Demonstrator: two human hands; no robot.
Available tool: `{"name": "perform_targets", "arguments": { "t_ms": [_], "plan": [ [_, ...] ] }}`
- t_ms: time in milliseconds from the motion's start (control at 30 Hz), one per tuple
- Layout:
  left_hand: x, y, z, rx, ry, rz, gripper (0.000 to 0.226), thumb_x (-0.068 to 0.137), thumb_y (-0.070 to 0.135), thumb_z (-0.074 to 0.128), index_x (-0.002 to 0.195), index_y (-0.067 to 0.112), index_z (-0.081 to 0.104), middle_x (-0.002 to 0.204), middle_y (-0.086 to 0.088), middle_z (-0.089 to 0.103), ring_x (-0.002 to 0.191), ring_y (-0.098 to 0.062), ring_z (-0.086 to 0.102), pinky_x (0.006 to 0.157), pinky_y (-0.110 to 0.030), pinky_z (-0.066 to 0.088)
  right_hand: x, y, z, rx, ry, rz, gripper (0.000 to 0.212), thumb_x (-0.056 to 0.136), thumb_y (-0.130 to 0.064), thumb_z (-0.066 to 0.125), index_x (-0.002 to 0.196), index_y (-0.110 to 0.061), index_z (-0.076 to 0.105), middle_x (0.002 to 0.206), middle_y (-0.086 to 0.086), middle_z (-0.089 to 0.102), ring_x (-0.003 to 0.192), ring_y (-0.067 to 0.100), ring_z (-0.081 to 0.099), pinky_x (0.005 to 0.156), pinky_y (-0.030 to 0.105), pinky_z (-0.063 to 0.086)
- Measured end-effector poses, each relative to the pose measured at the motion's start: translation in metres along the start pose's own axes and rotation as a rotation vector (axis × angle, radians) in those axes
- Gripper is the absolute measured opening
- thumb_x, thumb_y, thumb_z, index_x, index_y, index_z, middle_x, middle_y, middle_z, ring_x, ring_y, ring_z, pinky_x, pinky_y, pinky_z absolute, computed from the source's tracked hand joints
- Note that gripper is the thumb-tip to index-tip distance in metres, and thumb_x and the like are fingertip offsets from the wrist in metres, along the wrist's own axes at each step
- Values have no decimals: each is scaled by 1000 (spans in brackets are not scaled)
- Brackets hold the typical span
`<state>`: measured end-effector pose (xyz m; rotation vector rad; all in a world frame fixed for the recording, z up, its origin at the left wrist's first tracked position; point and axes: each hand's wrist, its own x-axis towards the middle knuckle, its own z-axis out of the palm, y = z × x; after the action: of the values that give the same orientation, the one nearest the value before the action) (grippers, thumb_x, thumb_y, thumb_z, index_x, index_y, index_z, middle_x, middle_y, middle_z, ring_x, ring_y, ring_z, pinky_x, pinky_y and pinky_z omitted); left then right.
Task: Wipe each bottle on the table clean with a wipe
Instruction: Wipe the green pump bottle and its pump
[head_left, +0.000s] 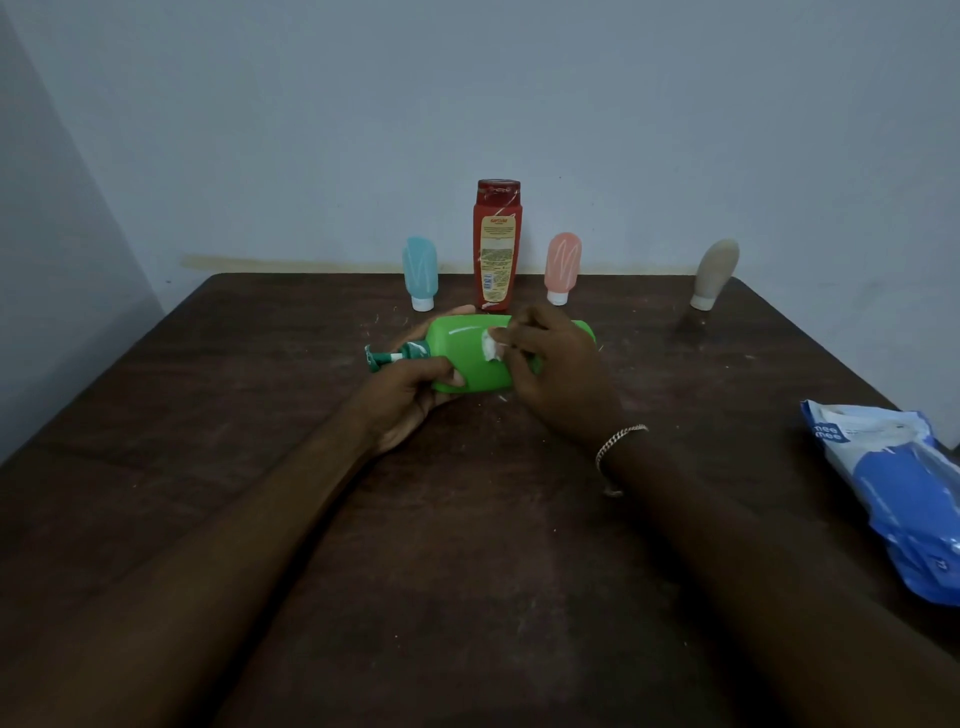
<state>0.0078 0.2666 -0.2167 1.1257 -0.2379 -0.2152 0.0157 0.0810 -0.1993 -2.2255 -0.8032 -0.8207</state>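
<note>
A green pump bottle (467, 358) lies on its side over the middle of the dark table (467, 519), pump head pointing left. My left hand (410, 395) grips its neck end from below, thumb across the front. My right hand (556, 364) pinches a small white wipe (491, 347) and presses it on the bottle's upper side, which shows white streaks. Behind stand a blue tube (420, 273), a tall red bottle (496, 244), a pink tube (562, 267) and a beige tube (714, 273), the first three smeared with white.
A blue and white pack of wipes (893, 493) lies at the table's right edge. A grey wall rises right behind the row of bottles. White flecks dot the tabletop around the green bottle.
</note>
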Motion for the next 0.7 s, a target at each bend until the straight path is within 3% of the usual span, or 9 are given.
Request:
{"name": "perform_targets", "arguments": {
  "t_ms": [200, 333, 500, 700],
  "plan": [
    [-3, -1, -2, -68, 71, -52, 44, 85, -13, 48, 120, 10, 58, 118, -13, 67, 102, -22, 70, 94, -38, 56, 2, -21, 11, 5, -133, -156, 21, 90, -7, 60, 108, -2, 71, 96, 12, 58, 87, 22, 54, 73, 38, 47],
    [-3, 0, 0, -23, 29, -30, 55, 83, -18, 47, 123, 17, 62, 124, -13, 67, 111, -25, 66, 98, -42, 53, 2, -7, 5, 4, -50, -67, 21, 88, -6, 63, 106, -4, 72, 95, 8, 59, 87, 21, 55, 74, 41, 50],
    [-6, 0, 0, -18, 104, -61, 36, 94, -13, 41, 115, 10, 58, 115, -12, 66, 105, -23, 65, 98, -38, 52, 7, -29, 20, -26, -131, -185, 27, 83, -1, 58, 107, -2, 70, 100, 12, 58, 91, 26, 54, 75, 38, 47],
    [-4, -1, 4, 36, 83, -20, 45, 86, -20, 44, 114, 10, 62, 102, -6, 74, 93, -18, 69, 90, -34, 57, 16, -18, 16, -67, 10, -4, 28, 83, -7, 51, 103, -4, 70, 97, 12, 56, 89, 26, 54, 74, 42, 50]
  ]
}}
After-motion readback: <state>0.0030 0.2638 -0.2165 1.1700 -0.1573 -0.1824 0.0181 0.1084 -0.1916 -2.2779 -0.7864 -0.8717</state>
